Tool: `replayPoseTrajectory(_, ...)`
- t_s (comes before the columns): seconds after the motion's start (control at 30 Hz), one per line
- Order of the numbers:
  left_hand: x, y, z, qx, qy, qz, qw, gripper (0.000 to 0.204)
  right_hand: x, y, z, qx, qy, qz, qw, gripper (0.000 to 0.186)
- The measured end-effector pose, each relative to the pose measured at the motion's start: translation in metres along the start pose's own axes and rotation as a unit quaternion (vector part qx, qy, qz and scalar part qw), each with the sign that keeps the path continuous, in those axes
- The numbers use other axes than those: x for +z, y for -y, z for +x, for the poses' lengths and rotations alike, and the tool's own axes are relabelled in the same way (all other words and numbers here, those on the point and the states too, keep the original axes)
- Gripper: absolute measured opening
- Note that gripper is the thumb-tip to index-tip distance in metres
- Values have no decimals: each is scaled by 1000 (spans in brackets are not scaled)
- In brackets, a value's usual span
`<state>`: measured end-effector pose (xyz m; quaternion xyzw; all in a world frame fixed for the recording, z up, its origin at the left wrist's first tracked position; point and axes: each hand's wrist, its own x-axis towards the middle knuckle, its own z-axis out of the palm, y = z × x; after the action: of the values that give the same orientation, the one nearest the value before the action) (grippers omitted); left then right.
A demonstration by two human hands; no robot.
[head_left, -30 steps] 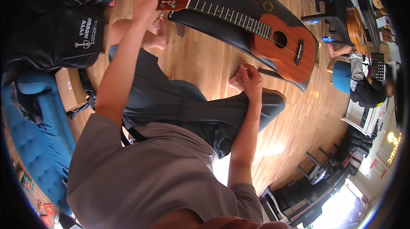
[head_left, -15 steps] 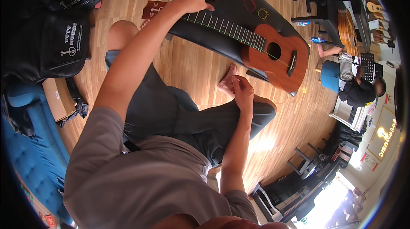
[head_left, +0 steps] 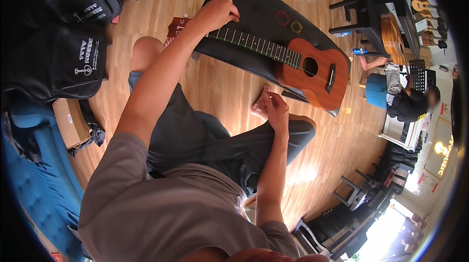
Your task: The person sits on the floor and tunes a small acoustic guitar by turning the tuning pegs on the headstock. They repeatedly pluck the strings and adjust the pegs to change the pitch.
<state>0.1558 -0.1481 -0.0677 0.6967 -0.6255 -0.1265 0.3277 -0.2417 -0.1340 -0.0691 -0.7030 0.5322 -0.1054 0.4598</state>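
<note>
A brown ukulele lies face up along a black padded bench, its neck toward the upper left. A thin green string shows along the fretboard. Over the bench, just beyond the upper neck, my left hand has its fingers closed together; what they hold, if anything, is too small to see. My left forearm partly covers the headstock. My right hand hovers above my right knee, short of the ukulele's body, thumb and fingers pinched. Whatever sits in that pinch cannot be made out.
A red coiled string and a yellow coiled string rest on the bench. Black bags, a cardboard box and a blue sofa stand at left. At far right, another person sits on a blue stool.
My left hand's fingers were spread and have closed together, and the hand sits slightly lower. The whole view has shifted a little. My right hand keeps its pinch.
</note>
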Motion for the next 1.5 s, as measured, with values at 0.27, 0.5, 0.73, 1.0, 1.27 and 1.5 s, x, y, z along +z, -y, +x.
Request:
replayPoseTrajectory(0.27, -30, -10, -18, -8, -128, -18, 992, 22, -4, 6, -18, -46, -18, 38, 998, 26)
replayPoseTrajectory(0.5, -116, -101, -43, 21, -317, -110, 942, 24, -5, 16, -31, -105, -34, 54, 992, 26)
replayPoseTrajectory(0.73, -108, -200, -116, -125, 10, -484, 866, 38, -4, 124, -76, -206, -81, 346, 912, 34)
replayPoseTrajectory(1.0, -39, -211, -135, -179, 34, -622, 762, 35, 7, 66, -80, -120, 191, 284, 932, 25)
replayPoseTrajectory(1.27, -55, -149, -110, -84, -166, -684, 705, 36, -15, 37, -70, -114, 55, 58, 990, 31)
replayPoseTrajectory(1.5, -72, -112, -110, -100, -232, -667, 701, 40, -9, 19, -59, -260, -120, -97, 953, 24)
